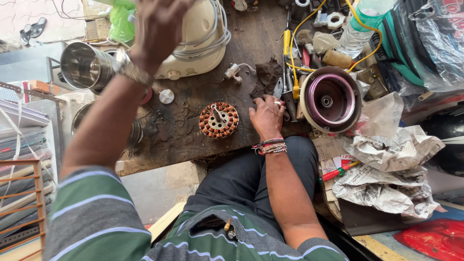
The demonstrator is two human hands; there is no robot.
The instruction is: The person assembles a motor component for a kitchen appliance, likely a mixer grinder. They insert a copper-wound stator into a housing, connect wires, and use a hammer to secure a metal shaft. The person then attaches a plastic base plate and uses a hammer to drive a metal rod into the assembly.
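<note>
The left hand (157,29) is raised toward the far edge of the dark, worn wooden worktop (183,137), in front of the cream plastic mixer base wound with grey cable (200,41); seen from its back, so whether its grip is spread or closed on anything cannot be told. The right hand (267,116) lies flat near the front edge, fingers loosely spread and pressed to the wood, pinching nothing, its fingertips just beside the pliers and screwdrivers (287,89). The round copper-wound motor stator with orange insulation (218,120) sits free between the two arms, just to the left of the right hand and apart from it. The round cream housing with a purple-ringed inside (330,99) lies open-side up at the right edge. To do this well, I would keep the resting hand planted for balance and move the raised arm clear of the polished steel jar (87,65) at the left edge, so nothing is knocked off
</note>
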